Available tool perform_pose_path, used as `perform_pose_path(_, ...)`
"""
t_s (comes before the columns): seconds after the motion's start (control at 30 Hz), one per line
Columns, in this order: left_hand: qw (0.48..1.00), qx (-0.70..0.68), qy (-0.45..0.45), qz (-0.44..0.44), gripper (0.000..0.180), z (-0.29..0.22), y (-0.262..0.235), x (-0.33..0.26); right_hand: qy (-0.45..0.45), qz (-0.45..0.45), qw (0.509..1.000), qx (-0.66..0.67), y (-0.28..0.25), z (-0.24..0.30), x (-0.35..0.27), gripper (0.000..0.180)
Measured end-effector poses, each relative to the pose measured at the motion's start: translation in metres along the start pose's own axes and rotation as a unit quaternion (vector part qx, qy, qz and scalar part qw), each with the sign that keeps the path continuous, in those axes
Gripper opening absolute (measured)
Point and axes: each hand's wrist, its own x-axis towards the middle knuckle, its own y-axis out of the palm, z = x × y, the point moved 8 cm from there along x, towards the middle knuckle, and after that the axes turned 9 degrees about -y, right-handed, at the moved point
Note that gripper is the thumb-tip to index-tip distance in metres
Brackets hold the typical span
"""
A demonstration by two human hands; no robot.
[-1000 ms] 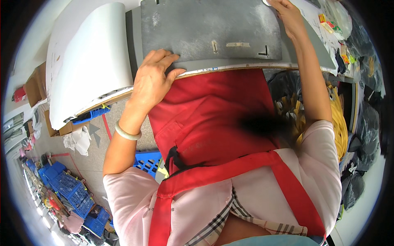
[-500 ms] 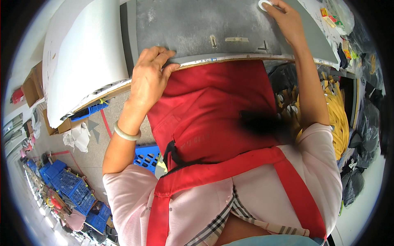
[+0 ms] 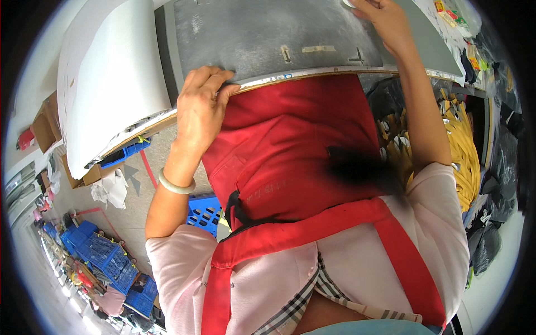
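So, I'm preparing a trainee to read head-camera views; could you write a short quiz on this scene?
1. True or false: a pale bangle circles the person's left arm.
2. Multiple choice: where is the left hand?
A) At the near edge of the worktable
B) Inside a blue crate
C) On the yellow straps
3. Short answer: what does the right hand hold?

Key:
1. True.
2. A.
3. A small white object, partly out of view at the top.
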Motion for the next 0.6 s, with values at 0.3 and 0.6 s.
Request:
perform_pose_path(0.3,1.0,-0.012,-0.001,-0.006,0.024,0.0,0.0,0.0,-0.008,0.006,0.995,-0.103,-0.014,0.008,-0.005,0.017)
perform_pose_path(0.6,1.0,0.007,-0.001,-0.014,0.022,0.004,-0.002,-0.003,0.019,0.006,0.999,0.029,-0.011,-0.007,0.0,0.011)
